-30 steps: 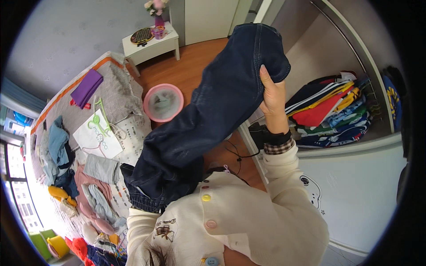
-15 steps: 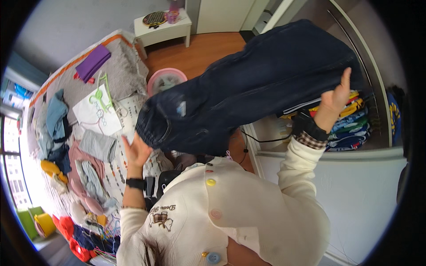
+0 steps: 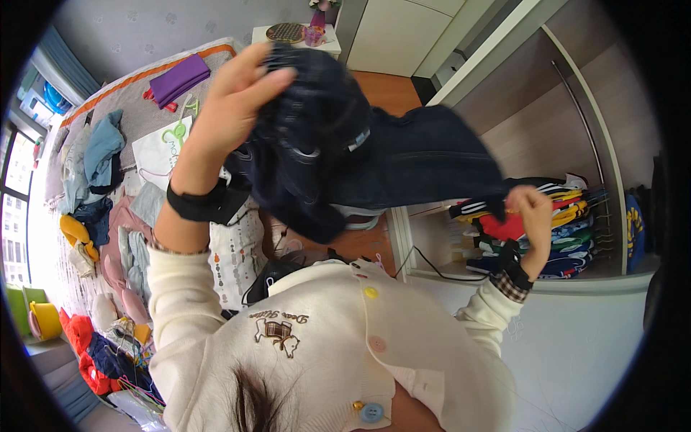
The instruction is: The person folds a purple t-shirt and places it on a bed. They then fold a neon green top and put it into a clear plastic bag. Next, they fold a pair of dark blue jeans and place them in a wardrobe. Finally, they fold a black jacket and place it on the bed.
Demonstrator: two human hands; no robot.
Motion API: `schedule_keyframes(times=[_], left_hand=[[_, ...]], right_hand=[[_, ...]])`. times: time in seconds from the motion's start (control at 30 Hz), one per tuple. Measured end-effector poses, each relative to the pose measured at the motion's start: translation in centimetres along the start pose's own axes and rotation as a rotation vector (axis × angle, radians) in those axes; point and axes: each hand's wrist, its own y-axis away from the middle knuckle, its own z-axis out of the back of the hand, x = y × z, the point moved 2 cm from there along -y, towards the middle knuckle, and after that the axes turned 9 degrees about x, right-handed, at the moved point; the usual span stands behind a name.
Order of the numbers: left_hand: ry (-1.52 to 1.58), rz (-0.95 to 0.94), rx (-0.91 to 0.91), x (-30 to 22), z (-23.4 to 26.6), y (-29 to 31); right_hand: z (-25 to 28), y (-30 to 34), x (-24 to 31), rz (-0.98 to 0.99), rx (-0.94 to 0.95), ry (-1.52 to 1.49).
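From the head camera, a pair of dark navy denim jeans (image 3: 374,158) is held up in the air at chest height, stretched between both hands above the wooden floor (image 3: 385,93). The left hand (image 3: 234,108) is raised high with its fingers spread against the bunched waist end of the jeans, gripping the fabric. The right hand (image 3: 531,209) is closed on the far end of a leg, out by the wardrobe.

To the left lies a bed with a grey cover (image 3: 108,122), strewn with loose clothes: a folded purple garment (image 3: 180,78), a light blue top (image 3: 101,147) and pink pieces lower down. A small white bedside table (image 3: 295,36) stands against the grey wall at the top. To the right, an open white wardrobe (image 3: 576,331) shows a metal hanging rail (image 3: 579,115) and a stack of folded striped clothes (image 3: 561,223) on its shelf, just beside the right hand.
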Motion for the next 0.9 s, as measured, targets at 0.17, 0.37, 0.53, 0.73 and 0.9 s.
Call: schedule_keyframes(times=[0.17,0.37,0.53,0.73,0.9], left_hand=[[-0.305,-0.051,0.362,-1.2,-8.4,-5.3],[-0.325,0.079,0.602,0.0,-4.0,-3.8],[-1.26,0.185,0.372,3.3,2.1,1.9],[-1.423,-0.401,0.015,2.1,5.0,2.8],[-0.93,0.197,0.226,4.0,6.1,-0.3]], right_hand=[[-8.4,-4.1,14.1,0.84,0.059,0.012],[-13.2,-6.2,18.4,0.696,0.231,-0.255],[-11.3,-7.4,18.7,0.746,0.149,-0.259],[-8.4,-7.6,18.4,0.816,0.074,-0.307],[-5.4,-7.4,17.2,0.813,0.166,0.111]])
